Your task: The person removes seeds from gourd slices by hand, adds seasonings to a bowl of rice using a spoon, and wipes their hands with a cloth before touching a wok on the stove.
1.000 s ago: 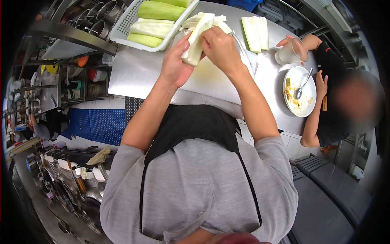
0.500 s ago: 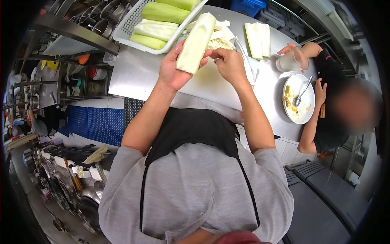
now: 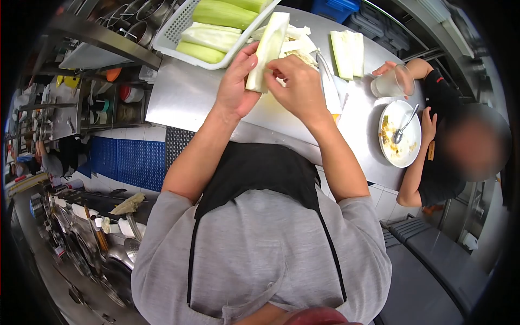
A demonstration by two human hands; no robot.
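My left hand (image 3: 238, 84) is wrapped round a long, pale green peeled gourd half (image 3: 272, 40), holding it tilted above the white cutting board (image 3: 279, 116). The hollowed face of the gourd half is turned towards my right hand (image 3: 299, 86). That hand's bent fingers are drawn together against the lower part of this face; whether they pinch anything small is hidden. Pale scraps and seedy pulp (image 3: 297, 40) lie heaped behind the hands.
A white perforated basket (image 3: 168, 38) holds several gourd pieces at the back left. Two gourd halves (image 3: 346, 51) lie at the back right. A co-worker's hand grips a clear cup (image 3: 385, 84) near a stained white plate (image 3: 387, 154) with a spoon (image 3: 401, 130).
My left hand has turned the gourd half, so its hollowed face now shows to the right. My right hand has moved left onto that face.
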